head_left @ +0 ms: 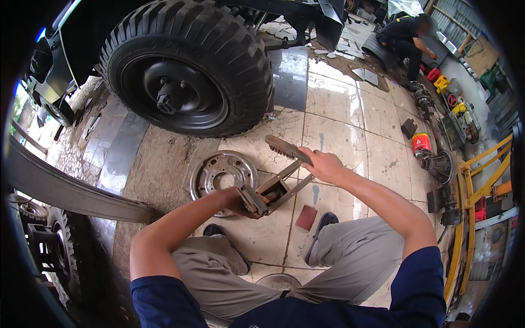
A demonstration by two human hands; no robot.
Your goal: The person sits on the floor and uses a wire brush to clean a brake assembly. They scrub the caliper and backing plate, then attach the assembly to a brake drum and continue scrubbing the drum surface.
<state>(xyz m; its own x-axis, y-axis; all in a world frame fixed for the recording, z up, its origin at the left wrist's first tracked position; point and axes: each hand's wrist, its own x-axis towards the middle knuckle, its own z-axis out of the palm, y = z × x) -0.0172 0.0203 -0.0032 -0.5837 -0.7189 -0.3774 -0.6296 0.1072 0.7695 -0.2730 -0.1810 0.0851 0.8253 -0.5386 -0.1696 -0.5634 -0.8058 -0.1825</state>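
My left hand (pixel 231 202) is closed round the near end of a rusty metal bracket (pixel 276 191), which has a boxy end and two long arms pointing away to the right. A wire brush (pixel 282 148) with a wooden back is in my right hand (pixel 326 167); its dark bristles face down, above and beyond the bracket's far end. Whether the brush touches the bracket I cannot tell. On the tiled floor behind my left hand lies a round steel plate (pixel 199 180) with a hole in its middle. A reddish square of what looks like sandpaper (pixel 307 217) rests between my feet.
A vehicle's big knobbly tyre (pixel 186 71) stands just ahead. At the left is a curved metal beam (pixel 82 180). A red can (pixel 421 143), an axle part (pixel 440 167) and a yellow frame (pixel 465 202) line the right side. Another person (pixel 407 41) crouches far right.
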